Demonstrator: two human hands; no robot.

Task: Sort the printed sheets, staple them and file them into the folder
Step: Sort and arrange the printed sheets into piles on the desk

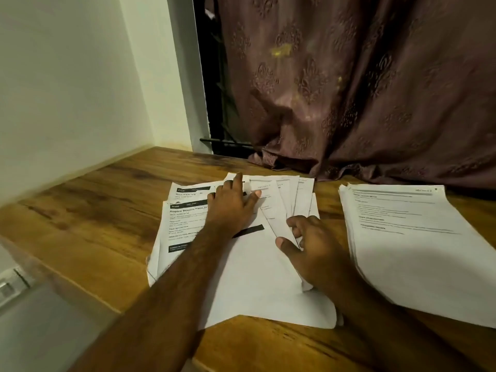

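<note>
Wooden table (88, 210), patterned curtain (375, 89)

Both forearms are bare and hairy, without sleeves; the hands (233, 202) wear nothing.

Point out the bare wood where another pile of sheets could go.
Bare wooden tabletop lies between the white wall and the fanned loose sheets. It is crowded between those and the neat white stack, where the right hand works.

matt paper sheets (257, 277), glossy grained wood table (107, 200), embossed cloth curtain (362, 89)
</note>
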